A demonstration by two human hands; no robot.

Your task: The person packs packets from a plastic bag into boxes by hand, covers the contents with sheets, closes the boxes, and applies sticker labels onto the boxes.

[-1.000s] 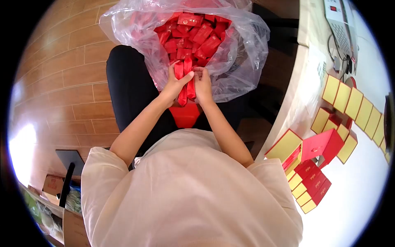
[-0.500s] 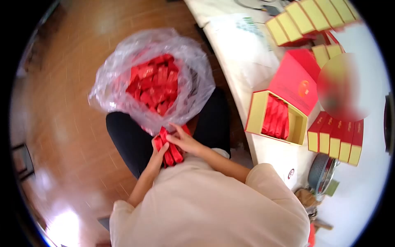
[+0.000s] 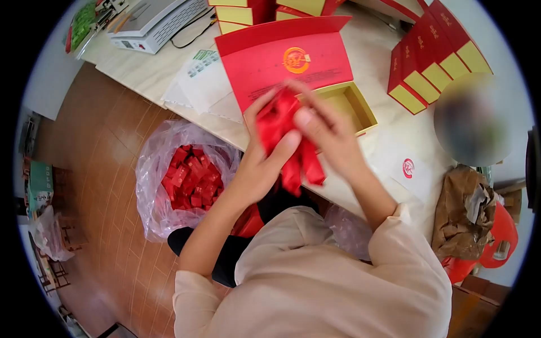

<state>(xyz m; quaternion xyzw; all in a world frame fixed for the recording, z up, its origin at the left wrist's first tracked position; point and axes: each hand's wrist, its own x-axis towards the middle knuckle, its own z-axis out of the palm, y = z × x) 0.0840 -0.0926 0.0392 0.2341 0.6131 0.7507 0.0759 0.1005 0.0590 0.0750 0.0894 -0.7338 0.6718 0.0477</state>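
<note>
A bunch of shiny red packets (image 3: 310, 167) is held up in front of me, somewhat blurred. My left hand (image 3: 260, 160) is closed around its left side, thumb across the front. From the right, my right hand (image 3: 333, 135) grips the same bunch with thumb and fingers. Behind them on the table lies an open red gift box (image 3: 239, 62), its lid raised and bearing a gold emblem. The box's gold inside (image 3: 356, 107) shows at the right; my hands and the packets hide its left part.
A clear plastic bag (image 3: 147, 186) full of red packets (image 3: 194, 179) stands by my legs. Closed red-and-gold boxes (image 3: 431, 53) stand on the table's right. White paper sheets (image 3: 197, 90) lie left of the open box. Crumpled brown paper (image 3: 462, 208) is at the right.
Both hands have risen from my lap with the red packets and are now in front of the open box. My view has turned toward the table.
</note>
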